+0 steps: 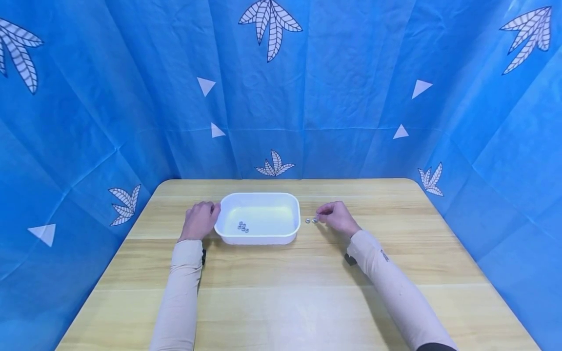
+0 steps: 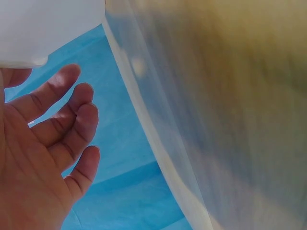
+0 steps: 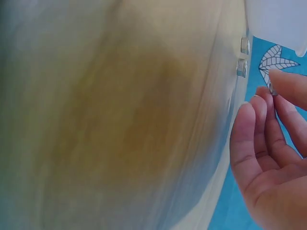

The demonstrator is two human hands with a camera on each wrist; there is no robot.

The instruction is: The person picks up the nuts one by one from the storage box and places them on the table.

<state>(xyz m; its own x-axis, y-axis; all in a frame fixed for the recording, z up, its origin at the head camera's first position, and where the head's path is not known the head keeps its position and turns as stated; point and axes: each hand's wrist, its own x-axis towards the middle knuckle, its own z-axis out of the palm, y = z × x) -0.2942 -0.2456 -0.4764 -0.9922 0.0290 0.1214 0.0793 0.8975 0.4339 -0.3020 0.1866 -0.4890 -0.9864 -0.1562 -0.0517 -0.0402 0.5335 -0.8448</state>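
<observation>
A white rectangular tub stands on the table with several small shiny silver round pieces lying in its left part. My left hand holds the tub's left rim. In the left wrist view the thumb meets the rim, while the other fingers curve loosely beside the wall. To the right of the tub, my right hand pinches one small silver round piece between thumb and fingertips. Two more such pieces rest on the table between that hand and the tub.
The light wooden table has rounded far corners. Behind it and along both sides hangs a blue curtain printed with white leaves and triangles.
</observation>
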